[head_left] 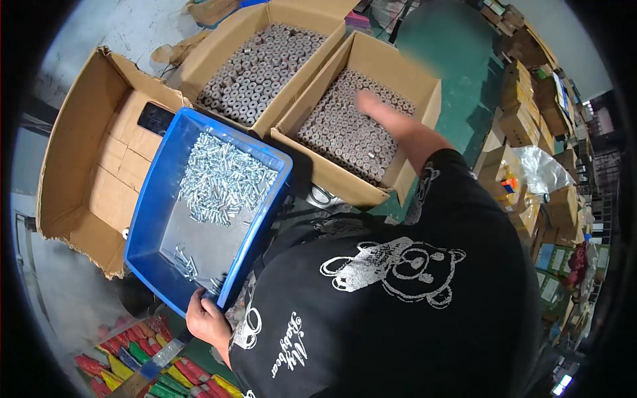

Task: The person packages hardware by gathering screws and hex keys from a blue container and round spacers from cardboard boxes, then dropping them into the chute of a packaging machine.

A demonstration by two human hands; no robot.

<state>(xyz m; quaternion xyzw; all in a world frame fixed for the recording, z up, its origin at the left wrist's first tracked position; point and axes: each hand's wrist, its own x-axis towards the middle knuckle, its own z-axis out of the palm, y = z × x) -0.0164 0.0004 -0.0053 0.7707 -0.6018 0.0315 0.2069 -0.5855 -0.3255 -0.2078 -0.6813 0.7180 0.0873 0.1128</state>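
Note:
My left hand (pixel 208 321) is at the near corner of a blue plastic bin (pixel 141 229), its fingers closed over the rim. Inside the bin lies a heap of small shiny metal pins or bolts (pixel 222 176), with a few loose ones (pixel 186 262) near my left hand. My right hand (pixel 371 103) reaches into an open cardboard box (pixel 332 169). Its fingers look bunched together against rows of short round metal parts with centre holes (pixel 342 129); whatever they hold is hidden.
Another cardboard box (pixel 192 69) holds similar round parts. A torn-edged carton (pixel 79 139) stands left of the bin, with a dark phone-like slab (pixel 155 119) in it. Colourful packets (pixel 159 361) lie below. Stacked cartons (pixel 521 116) line the right side, beyond a green surface (pixel 458 60).

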